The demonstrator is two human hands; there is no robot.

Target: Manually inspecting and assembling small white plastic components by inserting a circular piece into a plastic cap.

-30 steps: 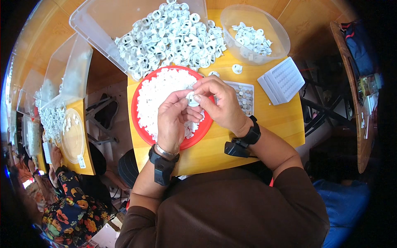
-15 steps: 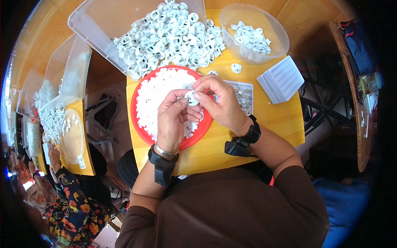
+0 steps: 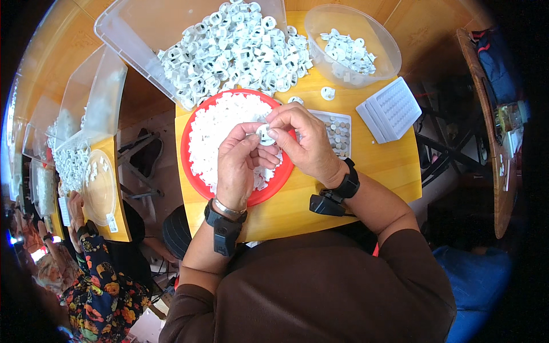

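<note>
Between both hands I hold a small round white plastic part (image 3: 265,135) over a red round tray (image 3: 189,166). My left hand (image 3: 240,157) is closed, pinching the part's left side with thumb and index finger, the other fingers curled below it. My right hand (image 3: 303,140) is closed too, its thumb and fingertips on the part's right and upper edge. Many small white plastic pieces (image 3: 211,131) fill the tray beneath. Next to my right hand lies a white tray of small round grey pieces (image 3: 338,134), partly covered by that hand.
A large clear bin (image 3: 137,68) at the back spills a heap of white round parts (image 3: 240,51). Back right stand a clear oval tub (image 3: 389,63) and stacked white trays (image 3: 389,111); a loose part (image 3: 327,93) lies between. At left, a co-worker's flowered sleeve (image 3: 106,280) shows beside another table.
My hands and the part stay almost still, with the same two-handed pinch. The co-worker's arm at the left has shifted slightly.
</note>
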